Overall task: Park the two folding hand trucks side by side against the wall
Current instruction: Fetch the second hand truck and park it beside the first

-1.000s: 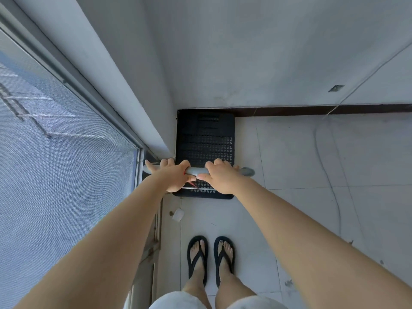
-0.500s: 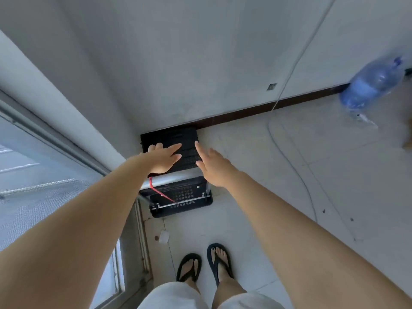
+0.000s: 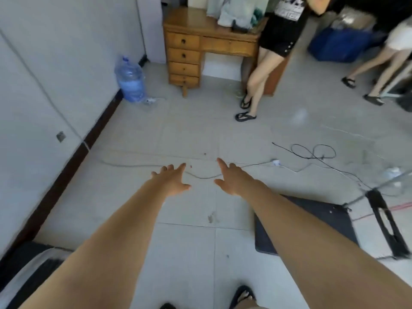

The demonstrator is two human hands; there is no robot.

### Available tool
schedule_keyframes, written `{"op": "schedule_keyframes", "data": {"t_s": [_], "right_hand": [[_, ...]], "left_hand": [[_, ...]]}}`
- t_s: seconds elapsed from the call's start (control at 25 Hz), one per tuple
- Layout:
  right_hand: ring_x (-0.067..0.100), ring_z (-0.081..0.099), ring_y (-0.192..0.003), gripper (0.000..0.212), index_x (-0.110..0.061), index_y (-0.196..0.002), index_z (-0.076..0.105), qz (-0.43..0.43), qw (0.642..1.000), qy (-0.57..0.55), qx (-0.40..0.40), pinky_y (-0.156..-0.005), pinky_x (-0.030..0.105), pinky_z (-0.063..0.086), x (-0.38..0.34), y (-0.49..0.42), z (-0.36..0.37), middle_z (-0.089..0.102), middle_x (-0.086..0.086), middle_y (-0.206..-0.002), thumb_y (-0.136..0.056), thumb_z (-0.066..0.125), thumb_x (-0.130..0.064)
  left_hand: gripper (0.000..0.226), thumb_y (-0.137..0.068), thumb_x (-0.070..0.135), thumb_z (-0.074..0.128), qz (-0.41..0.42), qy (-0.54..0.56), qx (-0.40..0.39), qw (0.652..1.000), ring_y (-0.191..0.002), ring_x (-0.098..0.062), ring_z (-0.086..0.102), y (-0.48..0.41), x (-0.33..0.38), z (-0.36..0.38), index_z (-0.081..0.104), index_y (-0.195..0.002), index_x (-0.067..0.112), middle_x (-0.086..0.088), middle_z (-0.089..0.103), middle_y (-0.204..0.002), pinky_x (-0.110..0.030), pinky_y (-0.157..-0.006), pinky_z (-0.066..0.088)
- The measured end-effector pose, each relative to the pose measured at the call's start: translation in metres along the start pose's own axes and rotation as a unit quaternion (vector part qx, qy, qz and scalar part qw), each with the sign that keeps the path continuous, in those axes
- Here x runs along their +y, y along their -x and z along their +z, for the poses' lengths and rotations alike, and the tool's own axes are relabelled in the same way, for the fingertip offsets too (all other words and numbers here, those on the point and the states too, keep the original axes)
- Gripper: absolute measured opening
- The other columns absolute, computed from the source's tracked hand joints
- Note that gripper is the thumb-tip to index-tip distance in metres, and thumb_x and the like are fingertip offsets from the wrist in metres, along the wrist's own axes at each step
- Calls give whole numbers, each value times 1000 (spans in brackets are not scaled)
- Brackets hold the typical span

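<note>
My left hand (image 3: 172, 179) and my right hand (image 3: 231, 177) reach forward over the tiled floor, fingers spread, holding nothing. One folding hand truck (image 3: 33, 273) shows only as a black and grey shape at the bottom left, beside the wall and behind my left arm. The second hand truck (image 3: 330, 221) lies on the floor to the right of my right arm, its black platform flat. A black part (image 3: 388, 228) and a blurred grey bar belong to it at the far right.
The wall with dark skirting (image 3: 66, 166) runs along the left. Cables (image 3: 312, 152) and a power strip (image 3: 276, 162) lie ahead on the floor. A water bottle (image 3: 130, 80), a wooden desk (image 3: 191, 47) and two standing people (image 3: 267, 52) are farther off.
Both hands let go of the first truck's handle at the wall corner and opened. The view swung right into the room, bringing the second truck into sight.
</note>
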State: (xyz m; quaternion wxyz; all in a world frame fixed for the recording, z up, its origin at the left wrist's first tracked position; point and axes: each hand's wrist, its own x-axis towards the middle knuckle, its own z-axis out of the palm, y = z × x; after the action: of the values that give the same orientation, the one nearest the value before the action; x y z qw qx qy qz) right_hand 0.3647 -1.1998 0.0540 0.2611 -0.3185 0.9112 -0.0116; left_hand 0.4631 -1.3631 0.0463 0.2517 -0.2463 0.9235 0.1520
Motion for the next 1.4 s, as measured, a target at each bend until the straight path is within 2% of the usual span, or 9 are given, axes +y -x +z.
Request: {"op": "schedule_keyframes", "data": {"t_s": [0.16,0.36,0.56,0.72,0.88,1.04,1.16,1.28,1.4], "right_hand": [[37,38,-135,78,-24,-154,-10,141,988,-51,32,-107,47,37,180,57,-10,29,20,-151,-99,43,-39],[39,29,-141,82,-24,-154,-8,285,953,-96,44,-108,50,36,355,141,-2,17,21,-158,-97,49,-34],[40,33,-139,82,-27,-155,-7,385,909,-158,37,-104,50,41,452,200,24,17,20,-157,-95,50,-32],[38,34,-138,78,-28,-155,-2,447,869,-205,49,-104,47,40,498,222,34,16,19,-158,-96,49,-29],[37,40,-132,77,-26,-155,-1,499,832,-234,73,-98,44,43,545,244,43,23,18,-153,-96,49,-27],[38,42,-128,78,-26,-154,3,520,812,-258,64,-95,43,43,597,266,49,28,19,-148,-94,52,-26],[37,45,-125,77,-26,-154,5,511,818,-253,77,-92,42,44,656,279,46,34,18,-143,-94,53,-23],[36,48,-122,77,-26,-154,3,467,848,-236,92,-89,42,45,720,286,37,37,17,-140,-95,51,-22],[37,48,-123,71,-26,-153,8,408,883,-212,94,-87,41,45,793,298,22,37,17,-142,-96,49,-20]], "left_hand": [[86,-90,48,57,156,-69,-18,985,-146,-34,20,-33,196,8,5,-155,25,-16,19,-159,-54,-118,21],[91,-87,48,60,330,-147,-30,932,-144,-33,23,-36,406,44,4,-155,25,-13,19,-159,-46,-116,26],[98,-88,42,63,440,-231,-65,866,-141,-36,29,-29,531,82,-7,-154,29,-16,15,-158,-49,-114,31],[100,-89,39,63,467,-255,-88,842,-142,-36,29,-42,601,95,-12,-154,28,-16,6,-161,-49,-112,33],[100,-91,36,62,483,-271,-93,828,-145,-39,23,-54,674,104,-16,-153,26,-19,-6,-162,-49,-115,32],[97,-91,37,60,488,-268,-97,825,-140,-39,32,-52,745,128,-14,-154,24,-21,-1,-160,-49,-112,36],[91,-94,37,56,485,-241,-99,835,-141,-42,28,-45,808,158,-11,-154,23,-23,1,-158,-51,-114,33],[81,-98,39,46,464,-193,-74,861,-143,-43,21,-38,871,182,-10,-154,21,-23,-2,-158,-53,-115,29],[80,-98,39,44,418,-130,-49,898,-142,-42,22,-38,929,199,-9,-154,17,-25,1,-157,-52,-113,32]]}}
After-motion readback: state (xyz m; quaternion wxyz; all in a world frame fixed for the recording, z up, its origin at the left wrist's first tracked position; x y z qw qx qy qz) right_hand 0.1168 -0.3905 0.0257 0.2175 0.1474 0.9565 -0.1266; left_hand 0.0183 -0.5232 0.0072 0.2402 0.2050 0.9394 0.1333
